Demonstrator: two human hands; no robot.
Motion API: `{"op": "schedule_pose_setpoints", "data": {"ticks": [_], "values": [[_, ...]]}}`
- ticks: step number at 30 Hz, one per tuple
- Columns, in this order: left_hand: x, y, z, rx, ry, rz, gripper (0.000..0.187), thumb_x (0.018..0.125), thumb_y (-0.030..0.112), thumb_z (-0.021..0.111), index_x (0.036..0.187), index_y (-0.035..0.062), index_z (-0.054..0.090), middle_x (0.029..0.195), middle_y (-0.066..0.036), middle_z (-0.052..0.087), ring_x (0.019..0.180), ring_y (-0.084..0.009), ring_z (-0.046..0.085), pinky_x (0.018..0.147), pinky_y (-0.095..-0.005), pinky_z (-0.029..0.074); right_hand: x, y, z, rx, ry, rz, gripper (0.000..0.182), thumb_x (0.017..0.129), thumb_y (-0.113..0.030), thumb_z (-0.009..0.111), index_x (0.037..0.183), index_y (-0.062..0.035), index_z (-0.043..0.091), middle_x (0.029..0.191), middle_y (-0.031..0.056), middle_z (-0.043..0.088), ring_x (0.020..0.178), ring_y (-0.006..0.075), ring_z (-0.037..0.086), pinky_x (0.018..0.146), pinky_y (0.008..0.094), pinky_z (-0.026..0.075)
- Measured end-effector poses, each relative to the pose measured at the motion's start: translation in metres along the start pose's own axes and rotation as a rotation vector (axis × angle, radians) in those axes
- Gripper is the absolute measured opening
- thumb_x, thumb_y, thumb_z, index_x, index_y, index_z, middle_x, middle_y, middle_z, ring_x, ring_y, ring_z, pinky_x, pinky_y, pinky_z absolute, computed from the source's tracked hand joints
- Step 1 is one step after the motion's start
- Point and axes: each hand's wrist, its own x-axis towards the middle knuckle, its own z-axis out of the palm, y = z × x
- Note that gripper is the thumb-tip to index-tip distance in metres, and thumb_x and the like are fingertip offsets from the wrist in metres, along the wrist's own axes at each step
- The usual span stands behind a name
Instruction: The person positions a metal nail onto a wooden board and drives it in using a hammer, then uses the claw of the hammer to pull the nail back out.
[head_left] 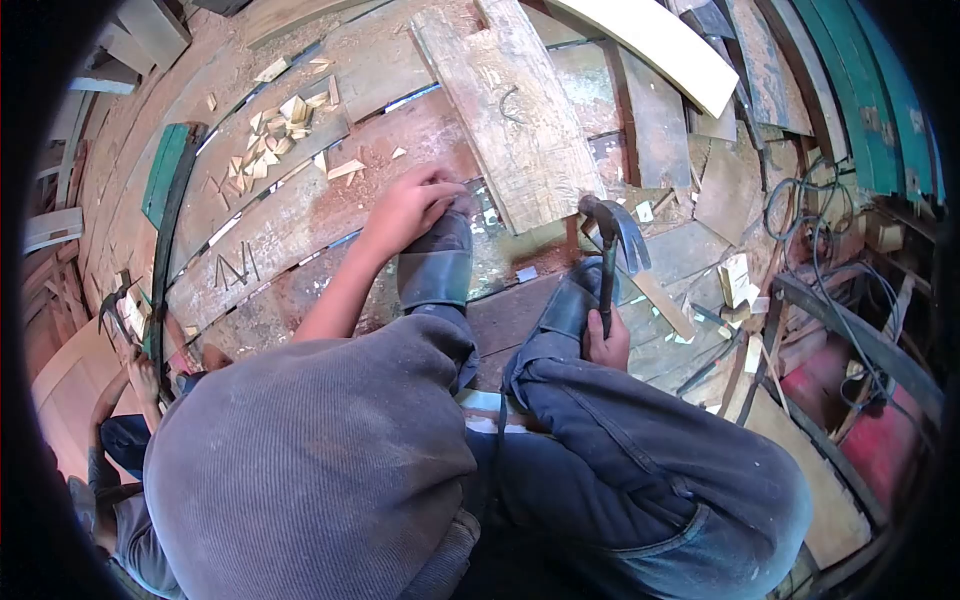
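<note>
In the head view, the person squats on a floor of worn wooden planks (300,215), knees wide, looking straight down between grey and blue trouser legs. The right hand (607,345) is closed around the dark handle of a claw hammer (612,232), gripping it low on the shaft, just above the right knee. The hammer stands nearly upright, its metal head up and far from the hand, the claw turned to the right. The head sits just beside the near end of a pale, rough board (515,110) that runs away toward the far side of the scene.

The left hand (410,205) reaches forward from the left arm and rests with fingers curled down at the toe of the left boot (436,262), close to the near left corner of that pale board. Whether it pinches something small there cannot be told. The right boot (568,305) is planted just left of the hammer shaft.

Far left of the hands, a scatter of light wood chips (280,125) lies on the planks. To the right, dark cables (820,250) loop across scrap timber. At the near left edge, another person's hand (143,380) shows beside a second claw hammer (112,312).
</note>
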Motion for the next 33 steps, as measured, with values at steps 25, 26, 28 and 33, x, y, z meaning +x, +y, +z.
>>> {"op": "schedule_pose_setpoints", "data": {"ticks": [25, 26, 28, 33], "values": [[0.023, 0.053, 0.001, -0.224, 0.136, 0.159, 0.020, 0.079, 0.004, 0.075, 0.098, 0.0031, 0.070, 0.094, -0.009, 0.068, 0.085, -0.0230, 0.066, 0.076, -0.0328, 0.053, 0.001, -0.001, 0.000, -0.044, 0.011, -0.058, 0.031, 0.100, -0.031, 0.058, 0.096, -0.0003, 0.054, 0.063, 0.0054, 0.044, 0.060, 0.0124, 0.043, 0.053, 0.0318, 0.038], [0.022, 0.057, 0.003, -0.259, 0.147, 0.137, 0.020, 0.079, 0.004, 0.075, 0.098, 0.0027, 0.070, 0.093, -0.009, 0.068, 0.085, -0.0218, 0.066, 0.074, -0.0320, 0.053, 0.001, -0.002, 0.000, -0.046, 0.014, -0.064, 0.031, 0.100, -0.031, 0.058, 0.096, -0.0004, 0.054, 0.062, 0.0055, 0.044, 0.060, 0.0126, 0.043, 0.053, 0.0320, 0.038], [0.022, 0.065, 0.002, -0.288, 0.127, 0.069, 0.018, 0.080, 0.006, 0.075, 0.097, 0.0032, 0.069, 0.092, -0.010, 0.067, 0.084, -0.0238, 0.065, 0.074, -0.0333, 0.053, 0.001, 0.000, 0.000, -0.050, 0.019, -0.072, 0.031, 0.100, -0.031, 0.058, 0.096, -0.0006, 0.054, 0.062, 0.0057, 0.044, 0.059, 0.0130, 0.044, 0.053, 0.0325, 0.039], [0.021, 0.071, 0.004, -0.348, 0.149, 0.048, 0.016, 0.080, 0.005, 0.075, 0.095, 0.0031, 0.069, 0.092, -0.010, 0.067, 0.082, -0.0246, 0.065, 0.074, -0.0334, 0.053, 0.004, 0.014, 0.003, 0.005, 0.019, -0.095, 0.025, 0.100, -0.028, 0.057, 0.100, -0.0021, 0.056, 0.060, -0.0004, 0.043, 0.053, 0.0085, 0.040, 0.049, 0.0279, 0.033]]}}
